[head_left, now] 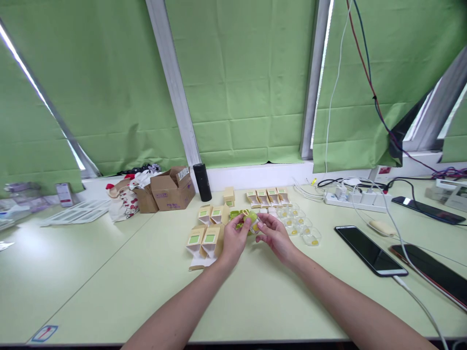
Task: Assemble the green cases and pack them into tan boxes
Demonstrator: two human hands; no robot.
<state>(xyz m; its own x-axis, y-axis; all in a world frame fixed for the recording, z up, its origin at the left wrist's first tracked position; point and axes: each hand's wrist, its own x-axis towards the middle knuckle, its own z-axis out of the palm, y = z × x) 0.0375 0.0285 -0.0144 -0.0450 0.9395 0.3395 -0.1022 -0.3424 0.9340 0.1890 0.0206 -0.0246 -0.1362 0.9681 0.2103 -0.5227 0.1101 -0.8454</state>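
Observation:
Both hands meet over the middle of the table. Between the fingertips of my left hand (234, 236) is a small round green case (251, 217) with a pale yellow loop on top. My right hand (276, 234) pinches the case's lower right side, where something clear and yellow shows; its exact form is partly hidden by fingers. More green pieces (234, 214) lie just behind my left hand. To the right stand several clear plastic cups (311, 236) with yellow bits inside. Several open tan boxes (209, 238) with green labels stand left of my left hand.
At the back are a row of open boxes (268, 197), another tan box (229, 196), a black bottle (202, 183) and a brown carton (172, 188). Phones (370, 250), charging cables and a white power strip (355, 201) occupy the right side. White trays (78, 213) lie left.

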